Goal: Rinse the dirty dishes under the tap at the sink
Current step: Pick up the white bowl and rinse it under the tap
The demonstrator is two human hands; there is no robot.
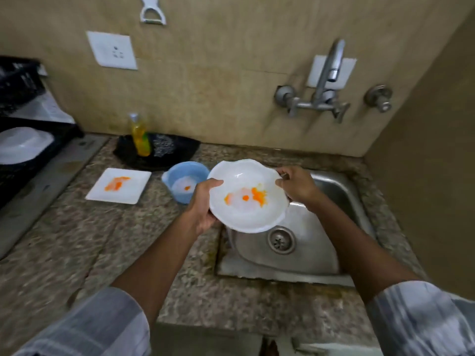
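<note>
White bowl (pixel 248 195) smeared orange inside, left hand (pixel 203 209) and right hand (pixel 298 186) grip clamping its rim, over sink (pixel 323 253)

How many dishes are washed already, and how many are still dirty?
None look rinsed yet. The tap shows no water running. Both hands, left hand and right hand, hold a white bowl at the sink's edge, orange food still in it. The blue bowl and square plate wait on the counter, both still smeared orange.
</note>
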